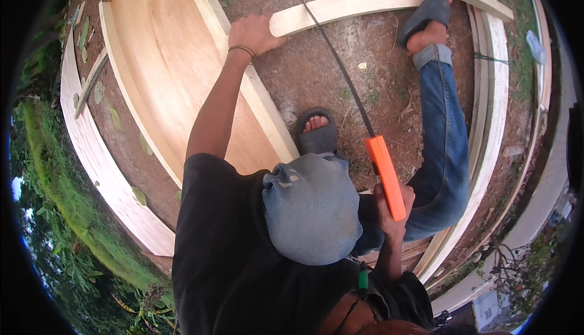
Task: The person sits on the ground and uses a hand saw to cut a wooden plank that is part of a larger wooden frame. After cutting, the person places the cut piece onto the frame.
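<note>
Right hand wrapped round the handle of an orange saw; left hand, well apart, touches the plank by the wooden panel's upper right edge, how tightly I can't tell. Blade crosses near that end; the plank looks whole, no piece off, any cut too fine to see.
</note>
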A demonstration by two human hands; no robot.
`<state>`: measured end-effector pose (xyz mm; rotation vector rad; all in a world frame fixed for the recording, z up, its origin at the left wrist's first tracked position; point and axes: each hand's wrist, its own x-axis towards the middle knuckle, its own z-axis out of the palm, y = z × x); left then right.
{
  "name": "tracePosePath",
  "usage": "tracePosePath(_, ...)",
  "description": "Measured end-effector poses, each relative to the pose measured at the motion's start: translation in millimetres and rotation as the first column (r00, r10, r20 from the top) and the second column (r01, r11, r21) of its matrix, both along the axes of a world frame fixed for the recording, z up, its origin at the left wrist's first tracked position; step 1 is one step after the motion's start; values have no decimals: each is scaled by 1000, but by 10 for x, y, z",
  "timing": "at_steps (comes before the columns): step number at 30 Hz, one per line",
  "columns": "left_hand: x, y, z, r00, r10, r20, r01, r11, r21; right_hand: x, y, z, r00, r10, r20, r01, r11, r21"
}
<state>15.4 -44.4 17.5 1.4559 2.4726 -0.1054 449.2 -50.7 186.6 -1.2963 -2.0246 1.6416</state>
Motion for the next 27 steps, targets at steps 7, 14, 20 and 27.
tracePosePath(7, 60, 200, 195, 997, -30, 74, 29, 1000, 7, -1435, 545, -996, 990, -113, -81, 111, 993, -34)
tracePosePath(14, -24, -33, 81, 995, 39, 90, -42, 998, 41, -155, -31, -430, 999, -32, -1, 32, 998, -62)
tracePosePath(20, 96, 226, 128, 999, 9, 53, -9, 1000, -5, -1170, 568, -1391, 983, -140, -114, 123, 982, -146)
tracePosePath(27, 51, -48, 89, 997, 54, 49, -55, 998, 11, -56, 68, -543, 985, 84, 148, -79, 996, -40)
